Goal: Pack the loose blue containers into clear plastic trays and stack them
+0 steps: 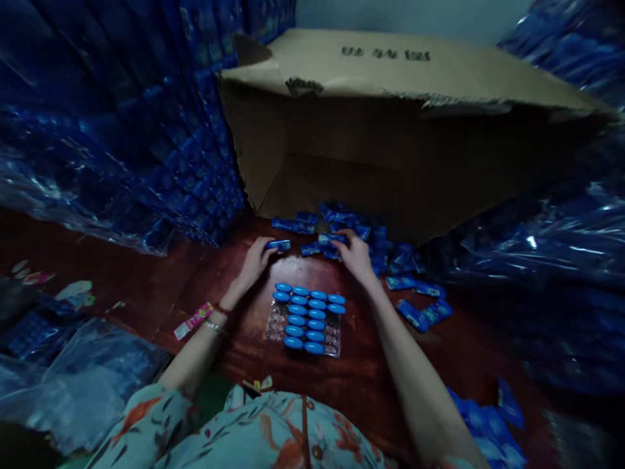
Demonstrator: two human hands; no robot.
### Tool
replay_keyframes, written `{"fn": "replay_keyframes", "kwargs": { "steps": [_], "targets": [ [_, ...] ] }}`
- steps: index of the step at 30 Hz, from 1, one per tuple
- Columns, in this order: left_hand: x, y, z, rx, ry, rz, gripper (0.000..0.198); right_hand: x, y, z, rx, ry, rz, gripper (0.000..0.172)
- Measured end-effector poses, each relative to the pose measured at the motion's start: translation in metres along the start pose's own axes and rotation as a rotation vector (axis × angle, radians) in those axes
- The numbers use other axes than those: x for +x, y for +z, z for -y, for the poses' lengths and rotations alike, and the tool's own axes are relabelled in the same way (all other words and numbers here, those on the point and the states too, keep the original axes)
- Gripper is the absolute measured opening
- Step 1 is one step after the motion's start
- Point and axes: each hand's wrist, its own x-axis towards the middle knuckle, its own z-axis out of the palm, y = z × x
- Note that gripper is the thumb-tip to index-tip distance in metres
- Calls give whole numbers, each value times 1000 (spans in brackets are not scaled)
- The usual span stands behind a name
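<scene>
Between the fingers of my left hand is a small blue packet, held just above the table. My right hand has its fingers closed on another blue packet, at the front edge of a loose pile of blue packets. Nearer to me lies a clear plastic tray with rows of shiny blue oval pieces on it. Some of its hollows at the left and right sides hold no blue piece.
A large open cardboard box lies behind the pile. Tall stacks of plastic-wrapped blue packs stand at left and right. A pink packet lies on the red-brown table. More blue packets are at lower right.
</scene>
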Motion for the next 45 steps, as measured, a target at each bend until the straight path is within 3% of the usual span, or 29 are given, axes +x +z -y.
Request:
{"fn": "replay_keyframes", "kwargs": {
  "steps": [3,6,9,12,16,23,28,33,36,40,42,45],
  "targets": [
    [-57,-34,15,-130,-21,-146,34,-59,-37,-30,352,-54,-92,40],
    [-114,-57,15,-102,-87,-184,31,-123,-60,-47,381,-20,-43,30],
    [-147,-56,-2,-78,-15,-173,21,-165,-50,-45,306,-33,-46,25],
    [-153,-38,-21,-18,131,-142,13,-180,-19,-35,181,-187,-145,16],
    [-144,-20,-27,119,266,-63,28,-180,7,-34,63,-420,-151,20],
    [-127,-30,-33,240,486,202,31,-175,-13,-22,-341,-547,76,39],
    [-111,-31,-50,267,587,341,28,-166,-4,-5,-517,-703,86,34],
    [-111,-37,-49,293,663,294,28,-173,-7,-8,-681,-734,-36,34],
    [-104,-42,-45,290,690,209,29,-163,-20,-17,-557,-657,-109,33],
    [-49,-23,-52,92,446,41,23,-102,-25,-23,-378,-415,-242,30],
    [-8,-1,-60,104,339,115,22,-63,-21,-20,-490,-349,-176,31],
    [46,33,-71,304,210,352,31,-20,-11,-8,-709,-316,43,36]
  ]
}}
